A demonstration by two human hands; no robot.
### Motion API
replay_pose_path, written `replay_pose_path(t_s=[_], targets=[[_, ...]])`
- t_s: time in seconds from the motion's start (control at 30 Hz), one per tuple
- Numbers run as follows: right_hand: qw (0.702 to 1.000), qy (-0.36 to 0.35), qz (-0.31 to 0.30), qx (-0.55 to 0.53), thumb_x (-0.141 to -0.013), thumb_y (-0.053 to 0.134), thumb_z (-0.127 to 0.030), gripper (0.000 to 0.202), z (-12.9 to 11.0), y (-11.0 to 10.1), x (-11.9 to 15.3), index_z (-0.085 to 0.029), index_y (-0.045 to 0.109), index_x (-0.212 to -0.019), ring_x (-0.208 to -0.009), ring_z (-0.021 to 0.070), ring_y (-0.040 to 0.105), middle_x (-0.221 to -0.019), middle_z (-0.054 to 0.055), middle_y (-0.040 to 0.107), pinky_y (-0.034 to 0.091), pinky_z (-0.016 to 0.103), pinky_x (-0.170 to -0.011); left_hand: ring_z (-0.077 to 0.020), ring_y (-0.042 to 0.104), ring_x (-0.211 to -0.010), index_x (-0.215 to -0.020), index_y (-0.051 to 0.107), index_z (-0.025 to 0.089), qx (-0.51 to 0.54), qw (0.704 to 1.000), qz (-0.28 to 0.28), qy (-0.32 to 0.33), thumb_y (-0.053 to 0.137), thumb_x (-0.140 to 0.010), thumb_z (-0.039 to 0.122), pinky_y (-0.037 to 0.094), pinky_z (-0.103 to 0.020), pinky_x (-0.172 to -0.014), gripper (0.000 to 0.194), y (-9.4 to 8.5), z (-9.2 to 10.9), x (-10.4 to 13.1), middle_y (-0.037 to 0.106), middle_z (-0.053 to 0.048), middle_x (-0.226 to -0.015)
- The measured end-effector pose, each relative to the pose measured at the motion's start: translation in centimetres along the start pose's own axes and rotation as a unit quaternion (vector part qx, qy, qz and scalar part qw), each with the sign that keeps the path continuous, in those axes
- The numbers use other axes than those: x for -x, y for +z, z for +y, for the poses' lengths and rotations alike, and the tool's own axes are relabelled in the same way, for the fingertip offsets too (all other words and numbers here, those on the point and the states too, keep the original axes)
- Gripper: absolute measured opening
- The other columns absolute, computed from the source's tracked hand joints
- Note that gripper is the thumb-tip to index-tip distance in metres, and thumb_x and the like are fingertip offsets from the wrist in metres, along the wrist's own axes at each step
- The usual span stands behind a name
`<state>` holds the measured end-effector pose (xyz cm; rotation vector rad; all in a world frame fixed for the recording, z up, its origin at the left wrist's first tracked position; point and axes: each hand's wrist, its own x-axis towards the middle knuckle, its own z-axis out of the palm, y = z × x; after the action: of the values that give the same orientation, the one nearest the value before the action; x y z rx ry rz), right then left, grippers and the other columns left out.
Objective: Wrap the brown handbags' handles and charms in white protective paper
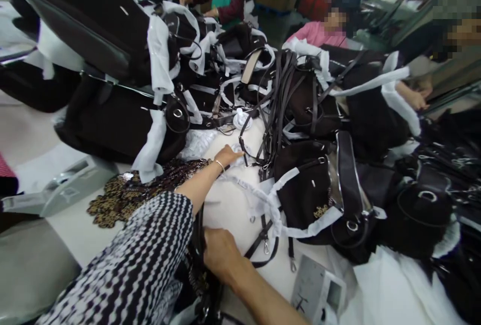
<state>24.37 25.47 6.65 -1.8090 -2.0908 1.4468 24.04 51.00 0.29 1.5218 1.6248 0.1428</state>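
My left hand [228, 155] reaches out over the white table [221, 204], a bracelet at its wrist. Its fingers point toward a thin black strap and clear plastic near the middle; whether they pinch anything is too small to tell. Nearer to me, my right hand [218, 251] is closed around something dark, apparently black straps, at the table's front; the fingers are partly hidden. Right of my hands lies a black bag [300, 194] with a white-wrapped handle. Black straps [280, 99] hang in a bundle beyond it. Brown patterned pieces and chains [116, 199] lie under my left forearm.
Black bags [108, 119] are piled at the left, more at the back and right. A white roll [241, 118] stands mid-table. A grey device with a display [317, 290] and white sheets [398, 285] lie at front right. Several people are at work beyond the bags.
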Motion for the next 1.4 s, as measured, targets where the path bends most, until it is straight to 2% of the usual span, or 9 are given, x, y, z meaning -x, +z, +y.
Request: replay_pose_path(t_s=[0.23,0.33,0.5,0.6,0.73,0.93,1.17,1.3,1.4], targets=[[0.995,0.007,-0.008,0.096,-0.087,0.048,-0.027,0.026,-1.6,-0.7,1.7,-0.018,0.067,-0.103,-0.085,0.0304,0.071,-0.095,0.017,0.075,0.046,0.034,-0.066,-0.0332,0.059,-0.119,-0.118,0.05,0.006,0.061,0.996,0.062,0.0,0.068,-0.081,0.027,0.046,-0.038,-0.095,0.046,-1.8,2.0,3.5,0.06,-0.029,-0.126],[0.998,0.02,0.026,0.047,-0.092,0.044,-0.037,0.031,-1.0,-2.6,3.6,-0.02,0.069,-0.094,-0.084,0.0266,0.07,-0.091,0.014,0.075,0.043,0.031,-0.066,-0.0204,0.064,-0.107,-0.124,0.048,0.011,0.138,0.984,0.062,0.091,0.052,-0.093,0.032,0.05,-0.029,-0.087,0.038,-7.0,2.7,6.8,0.064,-0.015,-0.125],[1.0,0.015,0.012,0.007,-0.089,0.052,-0.038,0.025,-2.6,-6.6,5.9,-0.02,0.069,-0.085,-0.068,0.0172,0.061,-0.079,0.006,0.071,0.034,0.026,-0.058,-0.0179,0.063,-0.101,-0.121,0.054,0.014,0.398,0.848,-0.017,0.349,0.05,-0.092,0.028,0.046,-0.026,-0.081,0.032,-17.7,2.0,17.9,0.067,0.001,-0.104],[0.999,0.022,0.025,0.034,-0.087,0.054,-0.036,0.024,-3.5,-8.5,6.3,-0.02,0.069,-0.081,-0.067,0.0158,0.058,-0.075,0.004,0.069,0.031,0.026,-0.057,-0.0188,0.066,-0.08,-0.114,0.056,0.019,0.363,0.867,-0.083,0.332,0.061,-0.085,0.038,0.05,-0.03,-0.072,0.035,-20.1,-0.8,24.8,0.067,0.001,-0.089],[0.999,-0.007,0.03,0.024,-0.088,0.053,-0.035,0.023,-3.3,-8.9,6.1,-0.022,0.072,-0.085,-0.073,0.0171,0.061,-0.079,0.002,0.071,0.035,0.025,-0.062,-0.0202,0.064,-0.083,-0.108,0.055,0.02,0.075,0.929,-0.177,0.317,0.058,-0.087,0.042,0.051,-0.031,-0.075,0.03,-16.5,-4.9,28.5,0.065,-0.002,-0.092],[0.995,0.024,0.063,0.078,-0.089,0.05,-0.028,0.024,-2.0,-7.7,6.0,-0.021,0.073,-0.094,-0.082,0.0202,0.065,-0.092,0.008,0.075,0.038,0.027,-0.068,-0.0275,0.065,-0.093,-0.112,0.048,0.016,-0.246,0.912,-0.135,0.3,0.039,-0.096,0.038,0.048,-0.037,-0.083,0.028,-10.6,-7.7,28.3,0.065,-0.012,-0.102],[0.983,0.019,0.073,0.165,-0.092,0.051,-0.031,0.023,-2.6,-6.7,7.3,-0.023,0.07,-0.1,-0.086,0.024,0.067,-0.093,0.01,0.074,0.04,0.029,-0.07,-0.0263,0.066,-0.088,-0.093,0.063,0.018,-0.17,0.861,-0.424,0.226,0.059,-0.083,0.046,0.05,-0.034,-0.08,0.03,-10.8,-11.9,29.2,0.072,-0.009,-0.096],[0.979,0.026,0.06,0.192,-0.094,0.046,-0.028,0.025,-4.0,-5.0,7.5,-0.021,0.069,-0.103,-0.088,0.026,0.068,-0.092,0.013,0.074,0.042,0.031,-0.074,-0.0256,0.065,-0.093,-0.097,0.065,0.016,0.037,0.948,-0.299,0.099,0.054,-0.086,0.041,0.052,-0.035,-0.082,0.03,-9.1,-13.5,28.1,0.073,-0.009,-0.097],[0.974,0.049,0.085,0.205,-0.095,0.042,-0.028,0.029,-4.5,-4.6,7.3,-0.02,0.066,-0.111,-0.091,0.0277,0.068,-0.096,0.015,0.073,0.044,0.034,-0.077,-0.0261,0.063,-0.104,-0.113,0.064,0.015,0.14,0.963,-0.219,0.072,0.056,-0.086,0.037,0.053,-0.036,-0.085,0.035,-8.8,-13.3,26.7,0.073,-0.01,-0.107]])
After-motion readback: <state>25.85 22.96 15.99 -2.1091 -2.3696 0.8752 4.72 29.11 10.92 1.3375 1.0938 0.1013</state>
